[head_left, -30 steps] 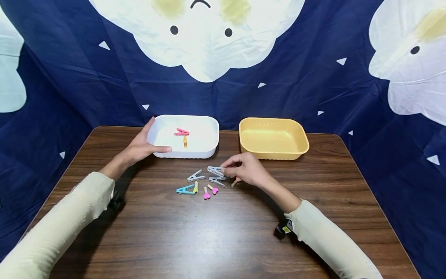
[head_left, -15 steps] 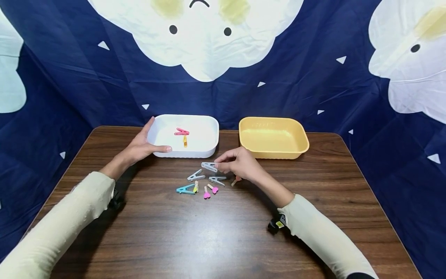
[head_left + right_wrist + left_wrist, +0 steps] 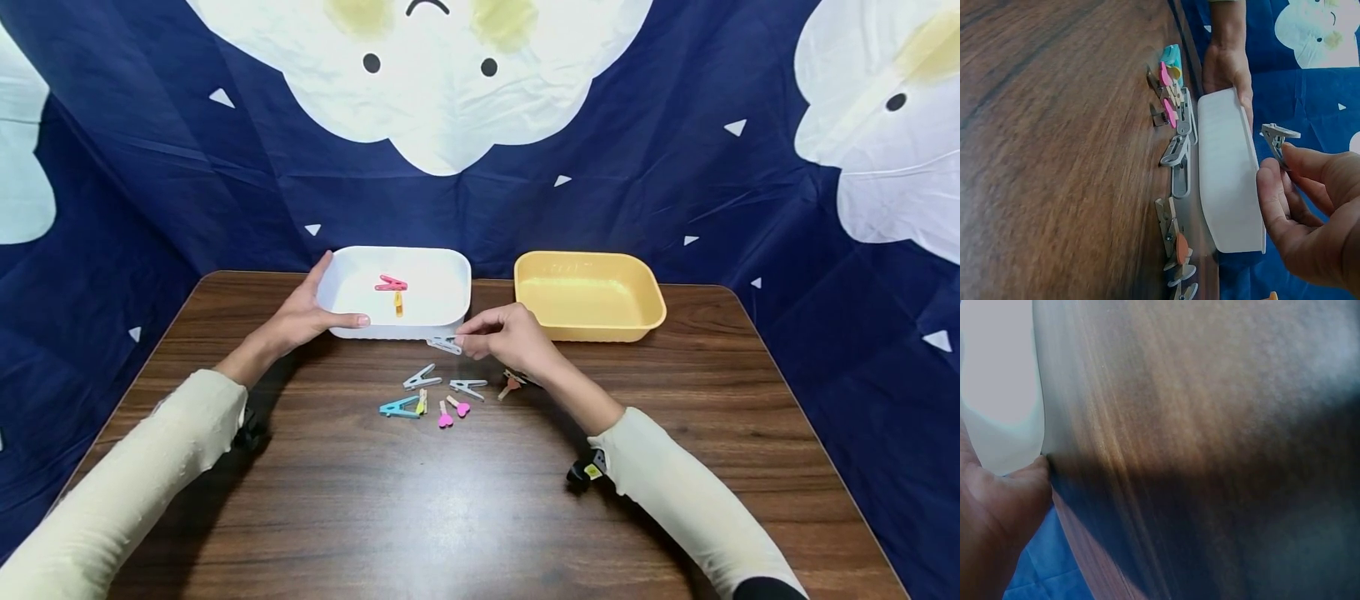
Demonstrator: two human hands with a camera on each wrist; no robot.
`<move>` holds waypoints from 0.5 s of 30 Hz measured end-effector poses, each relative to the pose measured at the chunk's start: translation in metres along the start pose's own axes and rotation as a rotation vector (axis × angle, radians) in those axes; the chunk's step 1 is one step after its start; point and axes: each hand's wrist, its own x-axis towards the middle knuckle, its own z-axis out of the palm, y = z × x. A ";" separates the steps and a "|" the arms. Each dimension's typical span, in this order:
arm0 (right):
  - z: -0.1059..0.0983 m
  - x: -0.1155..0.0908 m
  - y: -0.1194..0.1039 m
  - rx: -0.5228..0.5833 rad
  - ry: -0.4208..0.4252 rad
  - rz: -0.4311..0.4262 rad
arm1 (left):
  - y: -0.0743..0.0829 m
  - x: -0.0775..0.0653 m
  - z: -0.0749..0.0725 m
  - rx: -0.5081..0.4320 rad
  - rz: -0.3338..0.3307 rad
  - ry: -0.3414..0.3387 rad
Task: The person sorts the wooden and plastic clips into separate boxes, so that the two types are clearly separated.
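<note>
My right hand point(image 3: 504, 337) pinches a light grey clothespin point(image 3: 445, 344) between thumb and fingers, close by the front wall of the white plastic tub point(image 3: 450, 327). In the right wrist view that clothespin point(image 3: 1277, 139) appears beyond the tub's rim. My left hand point(image 3: 300, 317) holds the tub's left end, thumb along the front wall and fingers at the left side. A pink clothespin point(image 3: 391, 284) and a yellow clothespin point(image 3: 398, 304) lie inside. On the table are grey clothespins point(image 3: 468, 387), a blue clothespin point(image 3: 400, 407) and small wooden pegs with pink hearts point(image 3: 446, 420).
A yellow tub point(image 3: 591, 333) stands to the right of the white one. Several small wooden pegs, one with an orange shape point(image 3: 512, 383), lie under my right forearm. Behind the wooden table point(image 3: 420, 517) hangs a blue cloth point(image 3: 480, 208) with white clouds.
My right hand has carried the grey clothespin up from the pile, away from me and slightly left, to the white tub's front wall. My left hand and both tubs have stayed put.
</note>
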 end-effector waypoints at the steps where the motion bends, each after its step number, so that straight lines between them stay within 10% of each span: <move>1: 0.000 0.001 0.000 0.017 0.007 0.005 | -0.001 0.001 0.000 -0.001 -0.001 0.000; 15: 0.001 0.016 -0.001 0.241 0.095 0.055 | -0.002 0.002 0.001 -0.007 0.002 0.002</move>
